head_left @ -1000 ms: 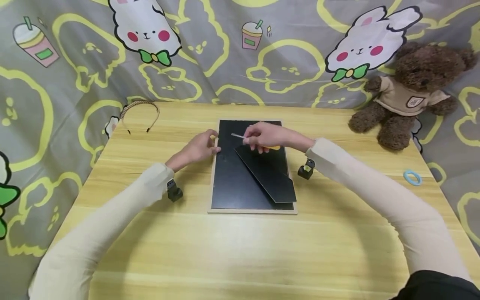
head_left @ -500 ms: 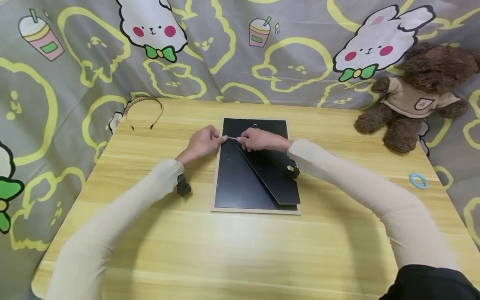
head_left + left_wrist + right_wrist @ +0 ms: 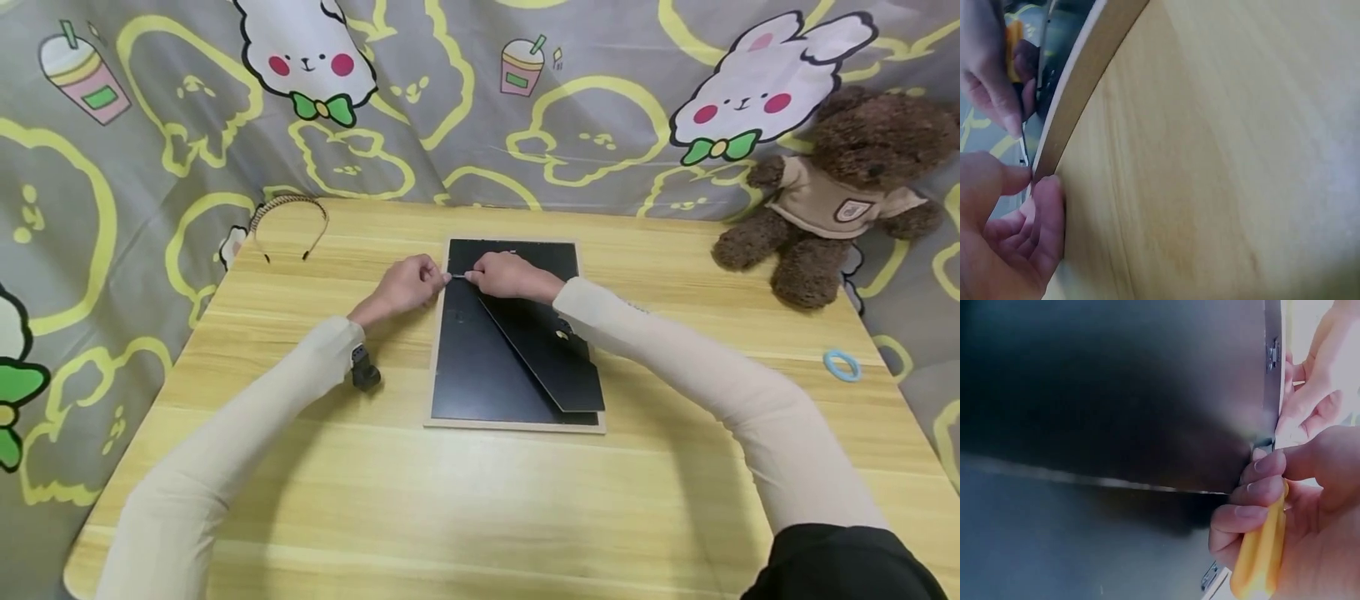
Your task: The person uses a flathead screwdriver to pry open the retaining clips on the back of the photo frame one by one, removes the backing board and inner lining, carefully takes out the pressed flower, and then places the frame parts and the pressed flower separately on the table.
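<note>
A picture frame (image 3: 480, 375) lies back side up on the table, its pale wooden rim round a black backing board. The black stand flap (image 3: 558, 371) slants across it, its lower corner raised. My right hand (image 3: 510, 277) grips a screwdriver (image 3: 1260, 556) by its yellow handle, the thin metal shaft pointing left. Its tip is at the frame's left rim, close to a small metal clip (image 3: 1274, 355). My left hand (image 3: 408, 286) pinches that rim from outside, thumb on top beside the tip and fingers against the side. Whether thumb and tip touch is hard to tell.
A headband (image 3: 288, 204) lies at the back left of the wooden table (image 3: 360, 517). At the back right sits a brown teddy bear (image 3: 832, 200), with a light blue ring (image 3: 842, 365) in front of it. A patterned curtain (image 3: 465, 125) hangs behind.
My right hand has moved left and brought the screwdriver tip to the left rim. My left thumb has come in beside the tip. The head view has shifted slightly.
</note>
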Demonstrator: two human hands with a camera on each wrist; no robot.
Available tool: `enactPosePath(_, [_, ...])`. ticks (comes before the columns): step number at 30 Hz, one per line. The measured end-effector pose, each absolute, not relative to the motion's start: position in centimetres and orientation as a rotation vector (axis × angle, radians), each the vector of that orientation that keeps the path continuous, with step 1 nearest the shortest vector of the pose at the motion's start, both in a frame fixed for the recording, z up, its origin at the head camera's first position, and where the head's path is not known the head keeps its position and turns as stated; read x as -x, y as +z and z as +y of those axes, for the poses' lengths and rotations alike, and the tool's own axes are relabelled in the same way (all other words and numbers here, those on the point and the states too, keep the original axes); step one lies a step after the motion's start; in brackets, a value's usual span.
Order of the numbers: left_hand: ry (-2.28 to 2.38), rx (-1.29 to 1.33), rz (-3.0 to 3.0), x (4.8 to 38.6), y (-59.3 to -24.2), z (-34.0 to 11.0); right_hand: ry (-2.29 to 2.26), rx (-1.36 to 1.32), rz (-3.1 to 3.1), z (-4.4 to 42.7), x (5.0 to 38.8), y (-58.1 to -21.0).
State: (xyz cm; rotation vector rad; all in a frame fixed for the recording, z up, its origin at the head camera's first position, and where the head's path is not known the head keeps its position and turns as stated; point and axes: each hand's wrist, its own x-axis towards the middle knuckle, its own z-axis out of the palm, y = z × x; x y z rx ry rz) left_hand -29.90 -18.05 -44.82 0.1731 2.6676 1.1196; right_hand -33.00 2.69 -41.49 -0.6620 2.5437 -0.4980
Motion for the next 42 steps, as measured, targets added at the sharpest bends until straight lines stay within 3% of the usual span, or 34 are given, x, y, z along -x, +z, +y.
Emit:
enactPosePath(6, [1.094, -0.265, 2.576, 30.0, -43.9, -18.0, -0.548, 0.707, 2.488, 4.0, 33.0, -40.6])
enactPosePath(12, [1.051, -0.428, 2.53, 29.0, -43.4, -17.6, -0.434, 0.857, 2.38, 8.1, 32.4, -38.9])
enactPosePath(20, [1.156, -0.389, 2.49, 27.6, -43.8, -18.0, -0.507, 0.814, 2.235, 13.3, 30.5, -39.4])
enactPosePath(42, [1.095, -0.375, 2.591, 26.3, -44.4, -17.5, -0.74, 0.816, 2.362, 13.0, 27.5, -42.3])
